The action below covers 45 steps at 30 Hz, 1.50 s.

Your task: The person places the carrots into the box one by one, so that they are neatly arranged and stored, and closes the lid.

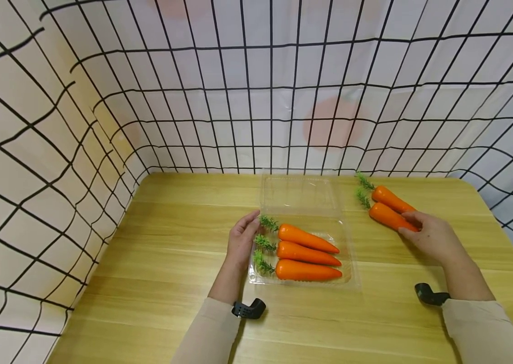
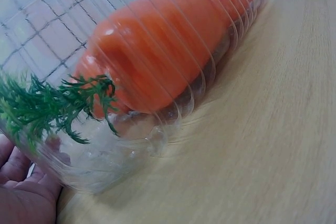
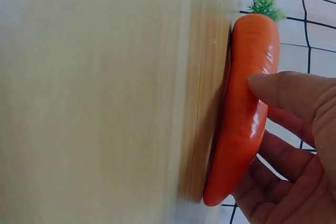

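A clear plastic clamshell box [image 1: 351, 253] lies on the table with its lid [image 1: 299, 194] folded back. Inside it are three orange carrots with green tops, side by side: an upper [image 1: 306, 237], a middle [image 1: 308, 254] and a lower one [image 1: 308, 270]. My left hand [image 1: 240, 238] rests against the box's left side, fingers loosely bent; the left wrist view shows its fingers [image 2: 18, 166] at the box's corner. On the right, my right hand [image 1: 433, 237] grips a carrot [image 3: 247, 98] by its narrower half, thumb on one side and fingers on the other. Another carrot [image 1: 392, 198] lies just behind it.
The wooden table [image 1: 174, 253] stretches out on both sides of the box. Behind it and at the sides hangs black wire grid [image 1: 271, 101] over pale patterned cloth. Each wrist wears a black strap device [image 1: 249, 308].
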Each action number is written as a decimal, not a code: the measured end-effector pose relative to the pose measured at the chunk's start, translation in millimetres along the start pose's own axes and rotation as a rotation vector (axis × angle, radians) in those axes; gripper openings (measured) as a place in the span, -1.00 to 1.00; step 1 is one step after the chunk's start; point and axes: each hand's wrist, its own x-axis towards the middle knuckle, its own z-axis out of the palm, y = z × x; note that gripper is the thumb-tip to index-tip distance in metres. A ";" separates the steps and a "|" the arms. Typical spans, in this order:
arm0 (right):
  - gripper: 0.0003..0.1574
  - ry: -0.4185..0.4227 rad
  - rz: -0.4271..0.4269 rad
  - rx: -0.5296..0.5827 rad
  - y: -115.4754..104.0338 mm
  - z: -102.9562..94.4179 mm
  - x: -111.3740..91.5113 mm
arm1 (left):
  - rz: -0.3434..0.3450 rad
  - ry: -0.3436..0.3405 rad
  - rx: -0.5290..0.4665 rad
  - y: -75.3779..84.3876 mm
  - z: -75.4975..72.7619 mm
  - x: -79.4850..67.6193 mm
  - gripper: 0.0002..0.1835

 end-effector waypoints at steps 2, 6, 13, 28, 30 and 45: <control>-0.25 -0.013 -0.005 -0.015 -0.2 0.0 -0.4 | 0.001 -0.002 0.003 0.3 0.0 -0.1 -0.56; -0.17 -0.043 -0.026 -0.018 -1.3 0.3 -0.8 | 0.000 -0.005 0.004 0.7 -0.1 -0.3 -0.56; -0.12 -0.041 -0.018 -0.016 -5.3 -0.6 -5.6 | -0.005 0.002 0.009 0.3 0.3 0.1 -0.57; -0.10 0.000 -0.016 0.045 -22.0 -5.6 -15.4 | 0.000 -0.013 0.020 -1.0 -1.2 0.0 -0.55; -0.12 0.011 -0.026 0.038 -24.6 -6.0 -16.1 | 0.000 -0.012 0.023 -0.6 -0.9 0.0 -0.55; -0.20 0.081 -0.104 0.054 -52.4 -14.7 -29.1 | 0.005 -0.014 0.029 1.1 0.1 -1.7 -0.55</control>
